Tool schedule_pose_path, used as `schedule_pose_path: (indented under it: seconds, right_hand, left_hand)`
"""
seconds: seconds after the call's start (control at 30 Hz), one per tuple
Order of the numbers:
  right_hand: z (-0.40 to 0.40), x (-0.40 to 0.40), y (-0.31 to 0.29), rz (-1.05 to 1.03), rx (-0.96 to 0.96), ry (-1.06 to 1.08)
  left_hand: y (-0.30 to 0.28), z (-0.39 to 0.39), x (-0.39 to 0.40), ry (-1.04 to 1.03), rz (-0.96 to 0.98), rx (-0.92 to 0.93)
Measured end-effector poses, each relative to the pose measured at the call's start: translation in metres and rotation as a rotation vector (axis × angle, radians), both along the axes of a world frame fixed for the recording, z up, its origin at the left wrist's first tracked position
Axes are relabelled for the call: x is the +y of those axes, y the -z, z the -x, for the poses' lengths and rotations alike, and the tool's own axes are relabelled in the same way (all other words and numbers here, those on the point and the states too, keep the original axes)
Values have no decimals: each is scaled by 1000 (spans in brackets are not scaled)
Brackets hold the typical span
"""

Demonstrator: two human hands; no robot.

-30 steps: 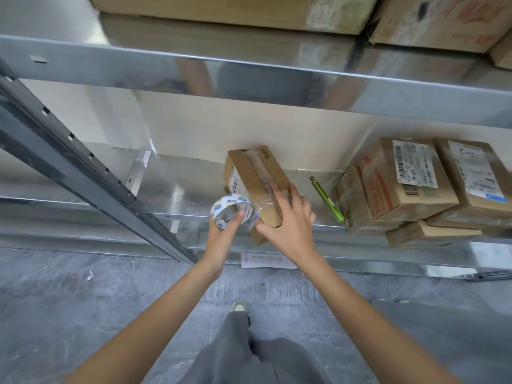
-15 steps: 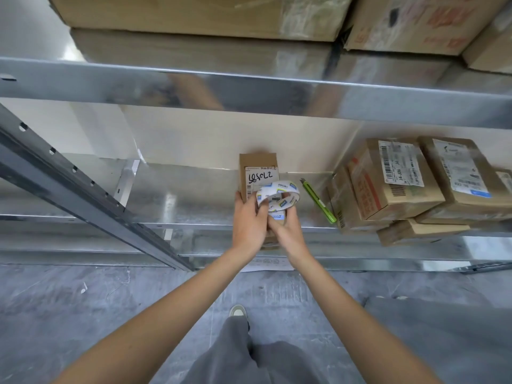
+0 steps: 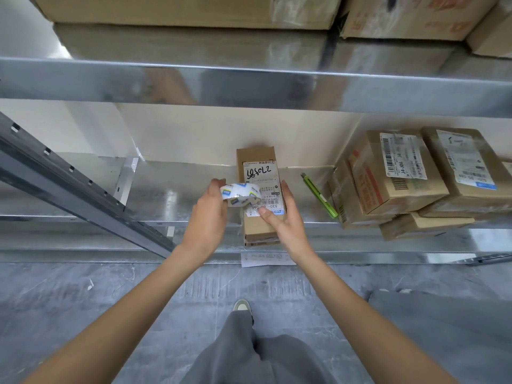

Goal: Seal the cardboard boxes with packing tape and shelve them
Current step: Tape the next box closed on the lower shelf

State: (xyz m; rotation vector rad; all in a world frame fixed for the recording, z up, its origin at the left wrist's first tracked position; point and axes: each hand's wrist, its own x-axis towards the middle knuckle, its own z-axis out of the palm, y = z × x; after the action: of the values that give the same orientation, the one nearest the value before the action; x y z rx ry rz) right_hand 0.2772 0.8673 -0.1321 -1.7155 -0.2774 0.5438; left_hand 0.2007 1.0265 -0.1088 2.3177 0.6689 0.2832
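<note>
A small cardboard box [image 3: 256,157] lies flat on the lower metal shelf [image 3: 177,189], its white label with handwriting facing up and its near end over the shelf's front edge. My left hand [image 3: 206,217] grips a roll of clear packing tape [image 3: 240,195] with blue and yellow print, held just above the box's left side. My right hand [image 3: 286,221] rests against the box's right side with straight fingers, and its thumb lies on the label's near end.
A green utility knife [image 3: 320,196] lies on the shelf right of the box. Several taped, labelled boxes [image 3: 399,173] are stacked at the right. Large cartons [image 3: 194,9] fill the upper shelf. A grey slanted upright [image 3: 72,178] crosses the left. A paper sheet [image 3: 267,259] lies on the floor.
The box went from tilted in my hands to flat on the shelf, label up. The tape roll moved left off the box's middle, and my right hand shifted to the box's right side.
</note>
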Motion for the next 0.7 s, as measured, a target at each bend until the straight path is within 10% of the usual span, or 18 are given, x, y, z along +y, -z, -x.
schedule_pose_path:
  seconds: [0.43, 0.7]
  right_hand:
    - [-7, 1, 4, -46, -17, -26]
    - [0, 1, 1, 83, -91, -40]
  left_hand:
    - [6, 13, 19, -47, 36, 99]
    - [25, 7, 9, -249, 424, -130]
